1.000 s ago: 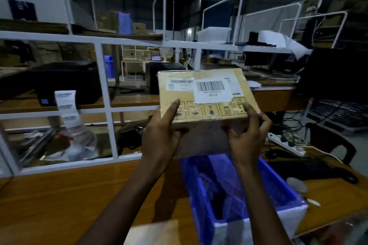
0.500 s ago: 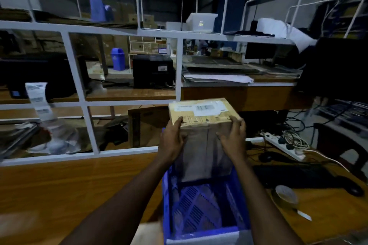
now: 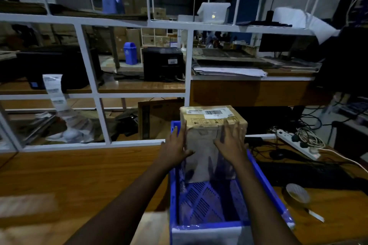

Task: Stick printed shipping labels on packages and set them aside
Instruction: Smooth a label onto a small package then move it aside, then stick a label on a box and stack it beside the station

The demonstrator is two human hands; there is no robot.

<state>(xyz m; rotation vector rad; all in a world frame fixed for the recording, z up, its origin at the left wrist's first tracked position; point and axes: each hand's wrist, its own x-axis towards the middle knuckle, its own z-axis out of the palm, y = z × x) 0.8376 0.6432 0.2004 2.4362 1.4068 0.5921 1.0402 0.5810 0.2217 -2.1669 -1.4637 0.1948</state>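
Note:
A tall brown cardboard package (image 3: pixel 204 139) stands upright at the far end of a blue plastic crate (image 3: pixel 265 185) on the wooden table. White barcode shipping labels (image 3: pixel 216 113) are stuck on its top face. My left hand (image 3: pixel 175 147) clasps the package's left near corner, fingers along the side and thumb across the front. The fingers of my right hand (image 3: pixel 231 142) are spread flat against the front face, and they look blurred. The crate's near half shows its bare grid floor.
A strip of printed labels (image 3: pixel 53 89) hangs from a black printer (image 3: pixel 59 65) behind the white rack frame (image 3: pixel 95 143). A tape roll (image 3: pixel 296 193), keyboard (image 3: pixel 310 173), power strip (image 3: pixel 296 143) and cables lie right of the crate. Another brown box (image 3: pixel 151 226) sits at the crate's near left.
The package came down from chest height, turned upright, and now stands in the crate's far end. My right hand's fingers have opened from gripping to spread flat.

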